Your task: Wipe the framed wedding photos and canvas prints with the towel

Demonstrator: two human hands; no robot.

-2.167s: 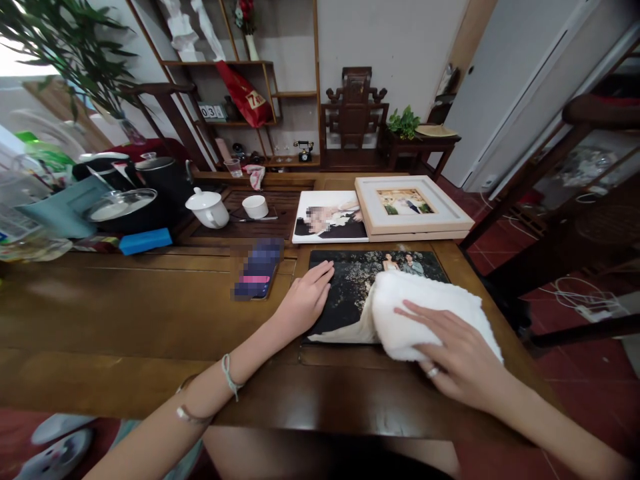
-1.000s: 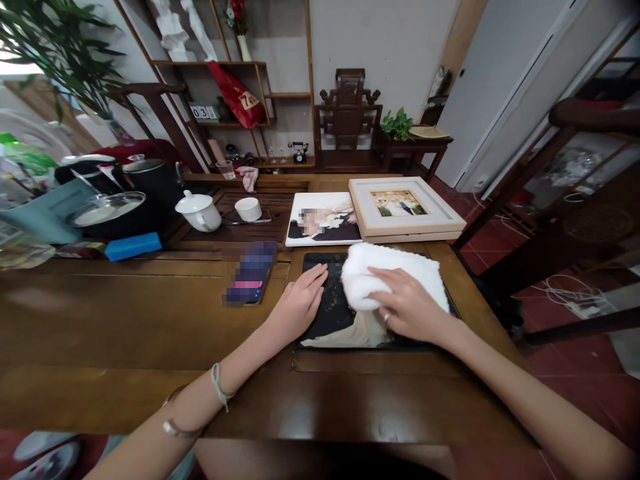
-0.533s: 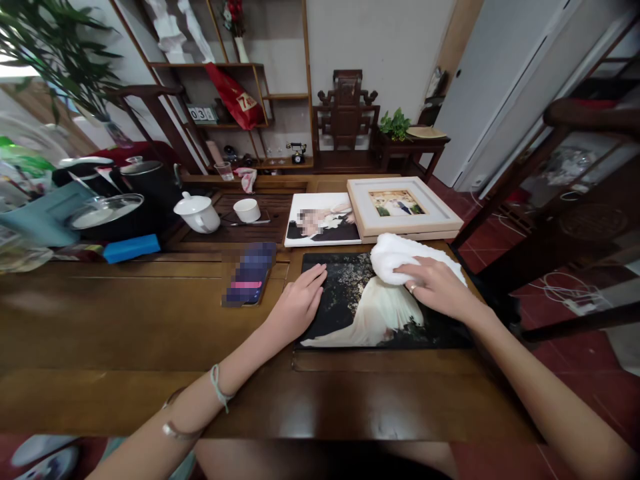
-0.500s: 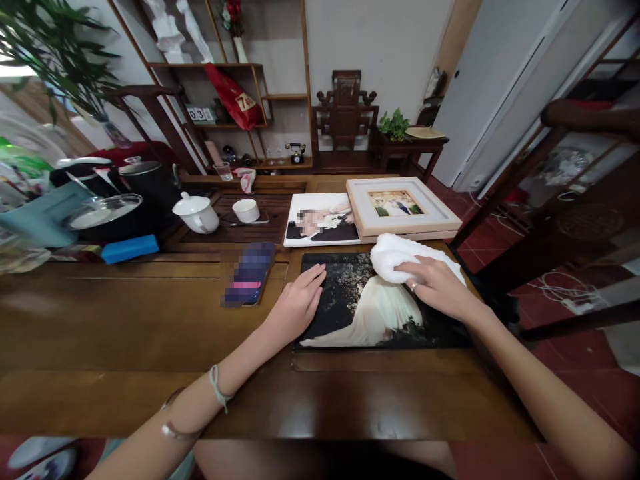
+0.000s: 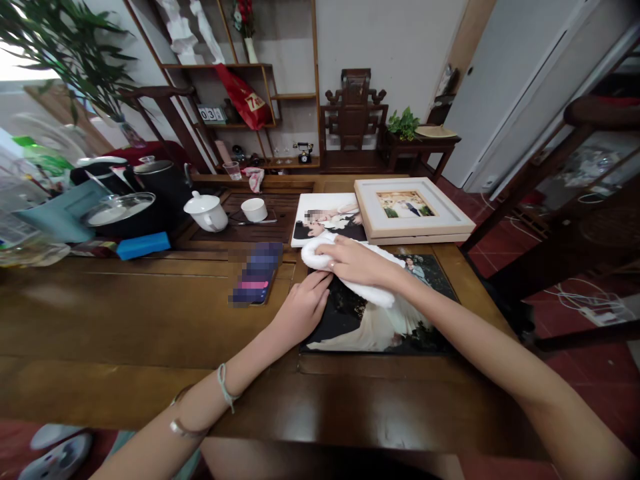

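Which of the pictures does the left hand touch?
The dark picture, with the left hand at its left edge; the white-edged picture and pale frame lie farther back.

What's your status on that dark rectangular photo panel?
Left hand flat on panel, left edge. Right hand holding fluffy white cloth over far-left corner. Left hand close to cloth, possibly in the way.

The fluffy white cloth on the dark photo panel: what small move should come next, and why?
Probably the right hand should slide the fluffy white cloth rightward: it lies over the far left corner of the dark rectangular photo panel, close to the left hand, while the panel's right side has no cloth on it.
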